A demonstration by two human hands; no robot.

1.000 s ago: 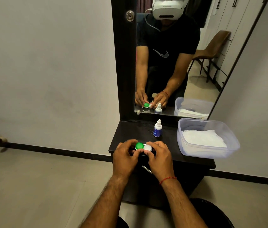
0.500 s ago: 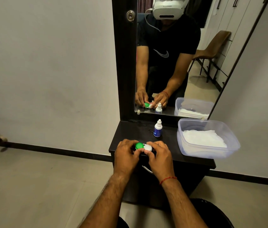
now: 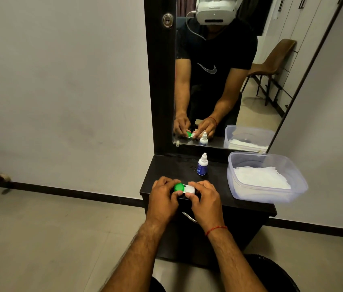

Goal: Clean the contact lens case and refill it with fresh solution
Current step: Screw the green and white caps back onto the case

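Observation:
The contact lens case (image 3: 184, 188) lies at the front of the black dresser top (image 3: 214, 175), with a green cap on its left well and a white cap on its right well. My left hand (image 3: 163, 197) has its fingers closed around the green cap. My right hand (image 3: 205, 199) grips the white cap side. A small solution bottle (image 3: 202, 165) with a white tip and blue label stands upright behind the case, apart from both hands.
A clear plastic tub (image 3: 276, 192) holding white tissue sits at the right of the dresser top, overhanging its right edge. A mirror (image 3: 240, 70) rises behind the bottle. A drawer handle (image 3: 189, 217) shows below my right hand. Tiled floor lies to the left.
Both hands have stayed on the case. My fingers have shifted slightly around the caps; the case has not left the dresser top.

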